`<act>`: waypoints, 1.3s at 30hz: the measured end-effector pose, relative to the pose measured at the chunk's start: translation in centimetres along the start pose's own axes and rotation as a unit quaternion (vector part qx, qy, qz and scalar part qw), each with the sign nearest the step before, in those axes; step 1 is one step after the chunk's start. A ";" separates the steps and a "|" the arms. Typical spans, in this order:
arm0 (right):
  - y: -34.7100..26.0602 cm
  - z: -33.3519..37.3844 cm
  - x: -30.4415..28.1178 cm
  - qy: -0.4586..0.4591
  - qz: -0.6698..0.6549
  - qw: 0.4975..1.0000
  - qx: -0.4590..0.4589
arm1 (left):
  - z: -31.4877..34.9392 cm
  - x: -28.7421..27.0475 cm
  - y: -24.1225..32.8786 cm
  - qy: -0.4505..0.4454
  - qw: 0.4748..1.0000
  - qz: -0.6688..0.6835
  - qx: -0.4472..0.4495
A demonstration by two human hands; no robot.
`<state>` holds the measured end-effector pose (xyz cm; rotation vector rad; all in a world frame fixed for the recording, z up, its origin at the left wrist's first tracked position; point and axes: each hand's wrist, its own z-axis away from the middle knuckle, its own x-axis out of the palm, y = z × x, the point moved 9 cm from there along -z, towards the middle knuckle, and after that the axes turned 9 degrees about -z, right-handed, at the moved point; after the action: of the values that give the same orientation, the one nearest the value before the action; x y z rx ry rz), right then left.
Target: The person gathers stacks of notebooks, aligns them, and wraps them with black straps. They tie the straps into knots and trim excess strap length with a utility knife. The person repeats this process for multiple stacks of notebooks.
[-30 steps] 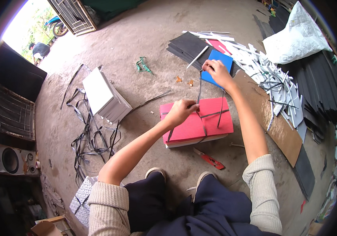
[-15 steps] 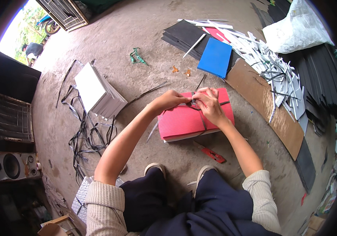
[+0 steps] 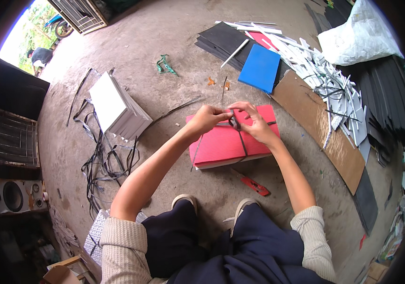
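Extending beneath your whole work area, the concrete floor [image 3: 131, 54] carries, to your right, a brown board [image 3: 323, 137] with a heap of white strips [image 3: 342, 102] beyond it. Left of centre sits a white stack [image 3: 108, 102]; no strap can be made out around it. Your red ribbed bundle [image 3: 216, 147] lies on the floor ahead of your feet. Completed so far: a dark strap [image 3: 243, 144] crosses its top in both directions and passes over the near edge. Outstanding, in my judgement: the tie at the crossing, not yet drawn down. Your left hand [image 3: 206, 118] pinches the strap at the crossing; your right hand [image 3: 257, 128] grips it between thumb and fingers from the opposite side. A red-handled cutter [image 3: 255, 186] lies near the bundle's near side, touched by neither hand. Smallest is the raised loop [image 3: 234, 123] between your fingers, which appears slack. Not verified: the bundle's underside and far face are out of sight; your hands cover part of the crossing, so the form of any knot cannot be told; a thin dark strand beyond the far edge cannot be traced to the tie.
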<state>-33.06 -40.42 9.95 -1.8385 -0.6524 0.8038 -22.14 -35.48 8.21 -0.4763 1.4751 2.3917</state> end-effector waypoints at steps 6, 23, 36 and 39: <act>-1.3 0.2 -0.4 -0.027 -0.364 0.929 0.058 | 0.0 -1.0 -1.1 0.002 1.000 0.010 -0.030; 0.5 10.7 -17.7 0.194 0.301 0.919 0.165 | -0.6 1.3 1.2 0.027 0.999 0.015 0.034; 0.5 0.2 0.1 0.098 -0.454 0.876 0.126 | -0.5 -2.1 0.2 0.240 0.960 -0.099 0.100; 2.3 0.4 -0.2 0.048 -0.508 0.852 0.116 | -1.0 -2.2 -2.1 0.279 0.935 -0.142 0.166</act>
<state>-33.26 -41.20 7.72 -1.0462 -1.2354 0.0604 -19.14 -35.59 7.07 -1.2568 1.8327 1.8056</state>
